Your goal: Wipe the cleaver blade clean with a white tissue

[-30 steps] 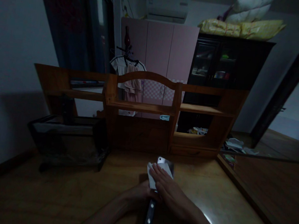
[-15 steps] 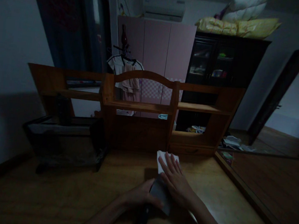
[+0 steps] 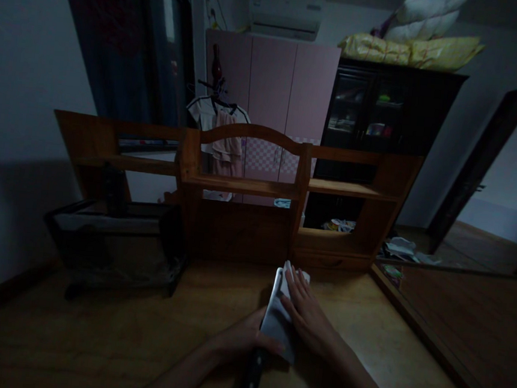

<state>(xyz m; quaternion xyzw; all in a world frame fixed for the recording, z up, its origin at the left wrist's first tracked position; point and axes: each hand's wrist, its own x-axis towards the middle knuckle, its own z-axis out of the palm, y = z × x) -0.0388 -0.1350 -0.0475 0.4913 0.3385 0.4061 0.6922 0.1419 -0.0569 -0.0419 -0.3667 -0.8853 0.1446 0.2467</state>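
Note:
A kitchen cleaver (image 3: 276, 328) with a broad, dull grey blade and a black riveted handle (image 3: 251, 377) is tilted above the wooden tabletop, its handle toward me. My left hand (image 3: 243, 337) grips the blade's lower end close to the handle, thumb lying across the flat face. On the far part of the blade, my right hand (image 3: 309, 313) presses a folded white cloth or tissue (image 3: 287, 271) with its fingers nearly straight. Those fingers hide part of the cloth. Which edge is sharp is hard to make out in the dim light.
A wooden shelf unit (image 3: 241, 185) stands along the table's back. To the left is a dark-framed glass tank (image 3: 113, 248). A raised wooden edge (image 3: 427, 335) runs down the right side. Beyond stand a pink wardrobe (image 3: 270, 86) and a black cabinet (image 3: 397, 109).
The cleaver's blade has turned so more of its face and far end shows. The cloth, spread beyond the blade before, is now bunched against it under my right hand.

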